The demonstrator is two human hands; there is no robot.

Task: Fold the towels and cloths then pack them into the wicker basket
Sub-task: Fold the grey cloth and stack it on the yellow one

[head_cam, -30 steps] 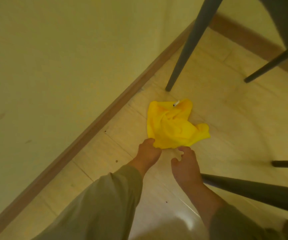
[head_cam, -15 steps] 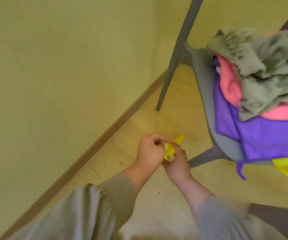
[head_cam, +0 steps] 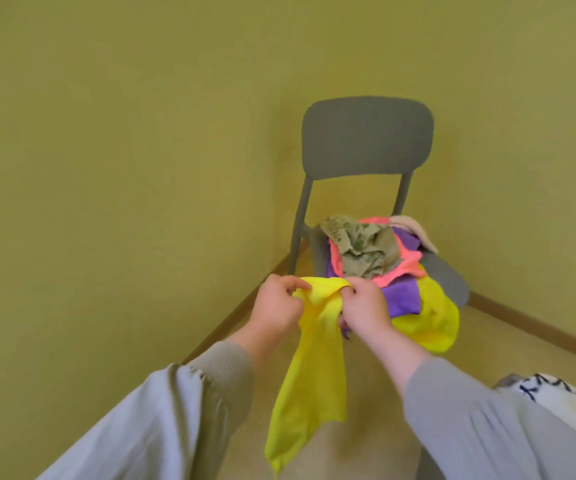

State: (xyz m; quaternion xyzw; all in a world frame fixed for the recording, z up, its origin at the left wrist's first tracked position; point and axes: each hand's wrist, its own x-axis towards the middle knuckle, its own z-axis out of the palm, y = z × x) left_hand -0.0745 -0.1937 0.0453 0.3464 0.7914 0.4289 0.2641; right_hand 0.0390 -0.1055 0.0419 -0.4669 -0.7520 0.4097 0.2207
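Cloth (head_cam: 314,375), yellow, hung in the air in front of the chair (head_cam: 366,140), held at its top edge by both hands. The left hand (head_cam: 274,308) pinched the upper corner with curled fingers and thumb. The right hand (head_cam: 362,310) gripped the edge just beside it, so the two hands were close together. The rest of the cloth dangled between the grey sleeves (head_cam: 487,420) down to a narrow tip. On the chair seat lay a heap: a green cloth (head_cam: 362,251) on top, a pink cloth (head_cam: 404,268) under it, a purple cloth (head_cam: 400,296) lower, and a second yellow cloth (head_cam: 432,317) drooping over the seat's front edge. The chair stood in a corner of yellow-green walls (head_cam: 123,150). A white fabric (head_cam: 556,400) with dark marks showed at lower right.
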